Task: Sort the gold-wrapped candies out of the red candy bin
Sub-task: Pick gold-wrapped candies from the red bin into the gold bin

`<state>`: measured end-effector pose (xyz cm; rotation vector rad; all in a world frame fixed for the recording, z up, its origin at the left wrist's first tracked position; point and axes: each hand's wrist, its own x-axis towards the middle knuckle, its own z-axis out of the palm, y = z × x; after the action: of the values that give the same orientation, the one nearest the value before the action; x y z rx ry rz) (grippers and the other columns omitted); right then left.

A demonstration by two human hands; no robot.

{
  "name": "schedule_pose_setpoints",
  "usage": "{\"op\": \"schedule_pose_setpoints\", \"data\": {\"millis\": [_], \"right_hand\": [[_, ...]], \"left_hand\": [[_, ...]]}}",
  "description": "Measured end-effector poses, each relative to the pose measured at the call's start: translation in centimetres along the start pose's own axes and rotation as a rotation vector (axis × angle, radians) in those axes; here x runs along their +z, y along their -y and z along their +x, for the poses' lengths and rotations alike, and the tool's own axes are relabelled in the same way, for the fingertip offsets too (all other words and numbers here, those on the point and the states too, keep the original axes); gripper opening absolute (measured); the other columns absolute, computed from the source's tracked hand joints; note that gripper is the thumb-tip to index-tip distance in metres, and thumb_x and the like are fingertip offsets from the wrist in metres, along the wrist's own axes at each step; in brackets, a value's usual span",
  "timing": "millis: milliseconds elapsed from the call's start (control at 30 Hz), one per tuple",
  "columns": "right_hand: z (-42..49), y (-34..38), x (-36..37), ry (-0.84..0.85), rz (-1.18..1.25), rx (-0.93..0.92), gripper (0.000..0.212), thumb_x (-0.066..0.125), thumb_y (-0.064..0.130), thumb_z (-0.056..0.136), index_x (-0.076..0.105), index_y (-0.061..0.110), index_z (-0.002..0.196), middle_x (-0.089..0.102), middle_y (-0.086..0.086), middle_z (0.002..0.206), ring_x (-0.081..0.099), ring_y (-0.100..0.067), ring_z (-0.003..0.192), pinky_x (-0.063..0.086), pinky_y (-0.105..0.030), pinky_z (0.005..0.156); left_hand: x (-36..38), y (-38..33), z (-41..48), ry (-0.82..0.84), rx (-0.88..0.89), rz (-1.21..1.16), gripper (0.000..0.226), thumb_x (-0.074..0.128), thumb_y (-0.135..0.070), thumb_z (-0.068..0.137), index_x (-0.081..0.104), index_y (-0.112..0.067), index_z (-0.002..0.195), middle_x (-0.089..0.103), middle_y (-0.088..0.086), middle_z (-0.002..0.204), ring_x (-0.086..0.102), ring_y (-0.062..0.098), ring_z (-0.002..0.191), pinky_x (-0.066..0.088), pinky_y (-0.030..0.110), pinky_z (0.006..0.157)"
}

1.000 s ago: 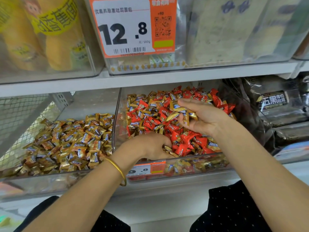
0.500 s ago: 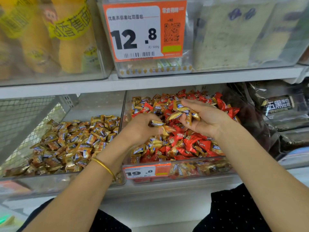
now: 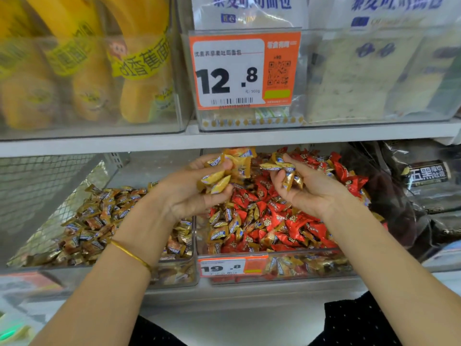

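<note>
My left hand point(image 3: 184, 196) has lifted out of the red candy bin point(image 3: 311, 267) gripping a fistful of gold-wrapped candies point(image 3: 224, 171) — my right hand point(image 3: 309, 191) curls round a few more above it; both look ready for the gold bin point(image 3: 172, 273)

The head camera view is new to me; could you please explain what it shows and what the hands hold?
No machine here: a person wears one camera on the head, looking down at their own bare hands before a shop shelf. The left hand, with a gold bangle on its wrist, grips a bunch of gold-wrapped candies; the right hand pinches a few more. Both are over the clear red candy bin, where red and gold sweets lie mixed. The neighbouring bin on the left holds gold ones.
</note>
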<state>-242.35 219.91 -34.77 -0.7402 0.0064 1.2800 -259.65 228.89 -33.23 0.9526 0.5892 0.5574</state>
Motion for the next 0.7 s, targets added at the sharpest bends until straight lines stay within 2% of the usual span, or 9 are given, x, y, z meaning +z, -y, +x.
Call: {"op": "schedule_pose_setpoints", "data": {"millis": [133,200,233,400,467,500,567,600,700], "right_hand": [[0.0,-2.0,1.9,0.045,0.004,0.014,0.016,0.063,0.006,0.083,0.062,0.004,0.099,0.058,-0.019,0.096,0.056,-0.022,0.073,0.054,-0.023,0.046],[0.0,-3.4,3.3,0.067,-0.044,-0.001,0.003,0.061,0.003,0.085,0.062,0.003,0.087,0.057,-0.019,0.098,0.055,-0.023,0.075,0.055,-0.023,0.047],[0.0,-4.2,3.9,0.081,-0.099,-0.019,0.004,0.061,0.002,0.085,0.062,0.003,0.081,0.058,-0.018,0.097,0.055,-0.024,0.076,0.055,-0.024,0.049],[1.0,-8.8,7.6,0.203,-0.437,-0.195,0.010,0.066,-0.003,0.081,0.064,0.006,0.075,0.067,-0.003,0.070,0.062,-0.018,0.073,0.058,-0.031,0.057],[1.9,-10.7,9.3,0.254,-0.630,-0.322,0.010,0.066,-0.001,0.083,0.065,0.009,0.084,0.067,0.001,0.077,0.064,-0.014,0.067,0.057,-0.038,0.074],[2.7,-11.6,10.1,0.266,-0.725,-0.368,0.011,0.067,0.000,0.083,0.066,0.010,0.087,0.066,0.001,0.083,0.064,-0.015,0.070,0.055,-0.042,0.080],[3.9,-13.1,11.6,0.249,-0.903,-0.380,0.012,0.069,0.004,0.082,0.065,0.015,0.080,0.065,0.000,0.086,0.065,-0.022,0.079,0.053,-0.047,0.087],[4.4,-13.6,12.1,0.230,-0.987,-0.365,0.016,0.070,0.005,0.081,0.063,0.017,0.074,0.065,-0.001,0.084,0.064,-0.024,0.082,0.052,-0.048,0.089],[6.3,-14.7,12.9,0.197,-1.112,-0.327,0.023,0.068,0.002,0.082,0.058,0.016,0.067,0.061,-0.002,0.079,0.057,-0.024,0.083,0.050,-0.044,0.088]], "left_hand": [[-2.2,-0.8,-1.1,-0.061,0.003,-0.171,0.014,0.053,-0.001,0.064,0.064,-0.007,0.072,0.064,0.013,0.073,0.057,0.026,0.067,0.048,0.020,0.037],[-4.1,-1.2,-1.6,-0.084,-0.013,-0.182,0.018,0.052,-0.003,0.066,0.068,-0.007,0.060,0.063,0.016,0.074,0.058,0.027,0.068,0.048,0.020,0.037],[-5.3,-1.4,-1.8,-0.103,-0.020,-0.181,0.019,0.051,-0.003,0.069,0.068,-0.007,0.060,0.063,0.016,0.076,0.061,0.027,0.066,0.049,0.021,0.038],[-10.3,-2.0,-2.9,-0.342,0.029,-0.046,0.011,0.051,-0.001,0.088,0.058,-0.009,0.084,0.057,0.012,0.091,0.055,0.022,0.077,0.055,0.025,0.044],[-12.3,-2.0,-3.0,-0.420,0.081,0.035,0.011,0.059,-0.004,0.085,0.058,-0.008,0.095,0.058,0.011,0.100,0.058,0.022,0.082,0.059,0.033,0.056],[-13.3,-1.9,-3.0,-0.438,0.091,0.086,0.023,0.064,-0.007,0.082,0.059,-0.007,0.104,0.060,0.013,0.108,0.061,0.024,0.087,0.060,0.040,0.068],[-14.9,-1.7,-3.2,-0.469,0.091,0.198,0.041,0.067,-0.012,0.079,0.058,-0.005,0.118,0.063,0.015,0.117,0.062,0.027,0.099,0.051,0.051,0.089],[-15.6,-1.7,-3.2,-0.477,0.087,0.227,0.038,0.063,-0.009,0.084,0.058,-0.004,0.121,0.065,0.015,0.113,0.062,0.026,0.096,0.050,0.048,0.091],[-17.6,-1.8,-3.1,-0.449,0.084,0.164,0.027,0.044,0.004,0.094,0.058,-0.002,0.115,0.069,0.012,0.090,0.065,0.021,0.073,0.057,0.030,0.061]]}}
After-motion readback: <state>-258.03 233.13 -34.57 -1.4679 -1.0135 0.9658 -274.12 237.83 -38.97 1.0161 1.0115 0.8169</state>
